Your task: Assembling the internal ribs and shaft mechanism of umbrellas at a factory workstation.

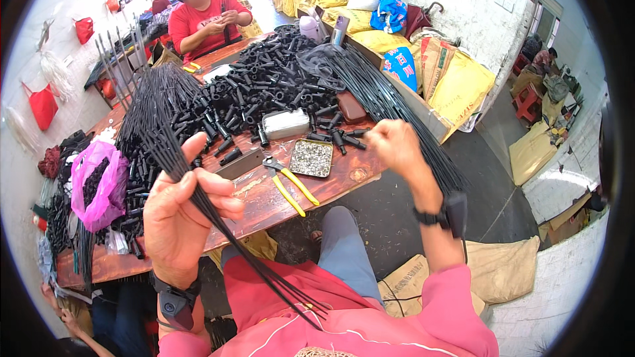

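**Bundle of thin black rods held in the left hand, right hand raised at the rod pile**

The left hand (pixel 182 215) is clenched around a bundle of thin black rods (pixel 159 119). The thumb lies across the front and the fingers wrap from behind. The bundle fans upward toward 11 o'clock above the hand; its lower ends run down toward 5 o'clock across the person's pink shirt.

The right hand (pixel 395 145) is raised at 2 o'clock from the left hand, fingers pinched together. It appears to hold one small black piece or a rod end; the pictures do not show which.

For a clean grip, judged from this view: keep the rods parallel within the fist, keep the thumb pressing across them so none slide out, and keep the lower ends level.

Beyond the hands lies the wooden tabletop (pixel 264 201). Yellow-handled pliers (pixel 291 184) lie at 1 o'clock from the left hand. Just beside them sits a shallow tray of small metal parts (pixel 312 158). Farther out at 12 o'clock is a heap of short black tubes (pixel 264 86). A long sheaf of black rods (pixel 390 106) runs along the right edge. A pink plastic bag (pixel 99 185) sits at 9 o'clock. A co-worker in a red shirt (pixel 202 16) sits at the far end.
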Demonstrator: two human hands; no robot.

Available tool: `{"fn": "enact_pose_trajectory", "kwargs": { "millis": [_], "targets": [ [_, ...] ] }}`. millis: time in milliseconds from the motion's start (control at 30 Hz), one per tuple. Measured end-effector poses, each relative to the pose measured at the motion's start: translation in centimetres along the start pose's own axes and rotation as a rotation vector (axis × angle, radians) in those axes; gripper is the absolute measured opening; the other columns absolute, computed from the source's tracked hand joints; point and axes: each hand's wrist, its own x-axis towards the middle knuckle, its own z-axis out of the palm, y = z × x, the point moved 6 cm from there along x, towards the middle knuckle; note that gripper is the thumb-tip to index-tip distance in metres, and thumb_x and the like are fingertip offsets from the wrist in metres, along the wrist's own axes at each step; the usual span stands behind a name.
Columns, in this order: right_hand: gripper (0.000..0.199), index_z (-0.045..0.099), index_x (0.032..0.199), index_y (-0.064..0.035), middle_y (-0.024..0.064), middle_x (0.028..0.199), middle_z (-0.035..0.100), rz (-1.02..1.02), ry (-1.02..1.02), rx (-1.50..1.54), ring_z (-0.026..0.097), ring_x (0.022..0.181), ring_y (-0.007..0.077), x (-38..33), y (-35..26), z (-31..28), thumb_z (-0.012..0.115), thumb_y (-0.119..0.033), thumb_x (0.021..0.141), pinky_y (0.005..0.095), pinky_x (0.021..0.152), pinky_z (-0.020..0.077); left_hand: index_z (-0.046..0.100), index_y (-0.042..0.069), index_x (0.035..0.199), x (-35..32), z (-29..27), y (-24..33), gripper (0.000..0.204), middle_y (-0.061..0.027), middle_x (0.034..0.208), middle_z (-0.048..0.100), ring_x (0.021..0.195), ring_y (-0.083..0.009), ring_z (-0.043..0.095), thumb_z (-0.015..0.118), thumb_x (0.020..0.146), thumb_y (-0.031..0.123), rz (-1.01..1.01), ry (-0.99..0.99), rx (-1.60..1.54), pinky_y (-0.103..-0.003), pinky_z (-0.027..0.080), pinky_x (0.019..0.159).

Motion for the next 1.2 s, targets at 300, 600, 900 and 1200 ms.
{"fn": "enact_pose_trajectory", "kwargs": {
  "millis": [300,600,900,1200],
  "targets": [
    [0.018,0.069,0.085,0.0001,0.0247,0.089,0.068,0.209,0.089,-0.475,0.067,0.086,0.0411,3.5,10.9,2.7,0.060,-0.012,0.076,0.0487,0.077,0.0531,0.039,0.003,0.142,0.9,-0.4,-0.1,0.046,-0.0243,0.099,0.067,0.086,-0.0400,0.069,0.049,0.097,0.010,-0.008,0.016,-0.012,-0.051,0.058,0.072],
    [0.022,0.063,0.086,-0.0014,0.0096,0.061,0.063,0.320,0.351,0.403,0.056,0.045,0.0165,3.4,10.6,-4.8,0.060,-0.022,0.092,0.0314,0.042,0.0443,0.040,0.002,0.140,1.2,-1.2,-1.2,0.047,-0.0219,0.098,0.067,0.082,-0.0355,0.070,0.053,0.096,0.010,-0.072,0.058,-0.035,-0.046,0.058,0.070],
    [0.014,0.060,0.089,-0.0031,0.0003,0.061,0.057,-0.191,0.087,0.798,0.051,0.049,0.0054,-5.0,-9.6,-1.1,0.061,-0.016,0.094,0.0205,0.042,0.0395,0.048,-0.004,0.131,1.0,1.3,-2.5,0.038,-0.0226,0.101,0.067,0.089,-0.0348,0.070,0.053,0.097,0.011,-0.014,0.023,0.140,-0.044,0.059,0.077],
    [0.015,0.056,0.093,-0.0035,0.0084,0.063,0.056,-0.452,0.010,0.818,0.056,0.053,0.0222,-13.8,-17.7,3.9,0.068,-0.008,0.085,0.0338,0.054,0.0460,0.046,-0.008,0.130,-0.1,0.7,-2.1,0.041,-0.0241,0.111,0.064,0.102,-0.0347,0.066,0.055,0.094,0.010,-0.063,0.113,0.250,-0.046,0.055,0.090]
  ]
}}
